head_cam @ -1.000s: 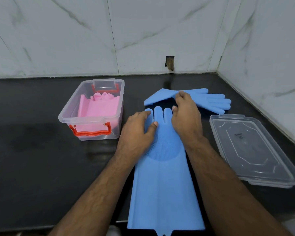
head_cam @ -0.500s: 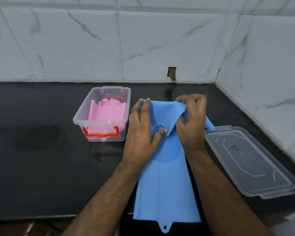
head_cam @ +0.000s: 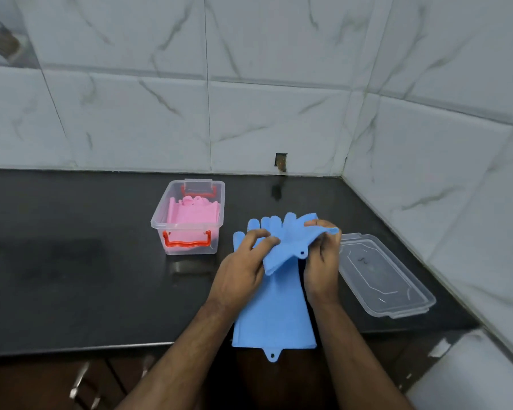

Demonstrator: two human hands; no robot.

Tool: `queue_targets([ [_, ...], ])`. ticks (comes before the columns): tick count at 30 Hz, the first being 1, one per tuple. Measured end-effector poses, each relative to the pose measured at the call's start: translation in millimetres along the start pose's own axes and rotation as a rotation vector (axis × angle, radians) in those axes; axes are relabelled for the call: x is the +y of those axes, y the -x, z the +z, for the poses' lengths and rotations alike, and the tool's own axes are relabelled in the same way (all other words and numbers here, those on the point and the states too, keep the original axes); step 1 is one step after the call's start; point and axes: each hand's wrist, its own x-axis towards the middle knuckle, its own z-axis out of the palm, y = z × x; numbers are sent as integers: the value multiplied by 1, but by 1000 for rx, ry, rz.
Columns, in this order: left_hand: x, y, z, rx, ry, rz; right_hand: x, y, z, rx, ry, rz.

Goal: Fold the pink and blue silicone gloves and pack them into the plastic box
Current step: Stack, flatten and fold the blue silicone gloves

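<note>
Pink gloves [head_cam: 191,213] folded inside clear plastic box [head_cam: 160,224], red handles, lid off. One blue glove [head_cam: 274,309] flat on tabletop, cuff overhanging edge; second blue glove [head_cam: 288,241] lifted above it, partly folded.

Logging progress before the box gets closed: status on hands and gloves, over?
Both hands, left and right, gripping upper blue glove over the flat one. Pink gloves boxed. Lid off, nothing blocking.

blue gloves [head_cam: 274,309]; pink gloves [head_cam: 190,217]; black counter [head_cam: 71,276]; white marble-veined tiles [head_cam: 279,113].
</note>
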Motion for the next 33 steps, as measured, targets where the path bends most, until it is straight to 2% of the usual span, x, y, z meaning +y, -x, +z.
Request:
queue_targets([
  [3, -2, 6, -4, -18, 168, -27, -11, 16, -3, 38, -100, 155],
  [7, -8, 7, -4, -40, 211, -90, -21, 21, -15, 172, -269, 467],
  [10, -2, 7, -4, -78, 334, -151, -22, 18, -26, 186, -369, 592],
  [13, -2, 3, -6, -73, 831, -448, -23, 16, -23, 111, -214, 582],
  [16, -11, 1, -9, -91, 1022, -583, -20, 19, -22, 59, -142, 549],
  [19, -15, -2, -9, -82, 1019, -641, -15, 19, -25, 20, -69, 543],
  [21, -16, -3, -6, -99, 958, -663, -14, 18, -25, -66, -61, 540],
  [24, -20, -4, -2, -168, 830, -650, -17, 18, -24, -207, -76, 508],
  [27, -20, -5, 1, -199, 814, -621, -21, 18, -23, -305, -86, 483],
  [29, -21, -6, 1, -168, 840, -650, -23, 19, -23, -319, -103, 479],
  [33, -26, -3, -1, -157, 1033, -635, -21, 19, -23, -265, -133, 488],
])
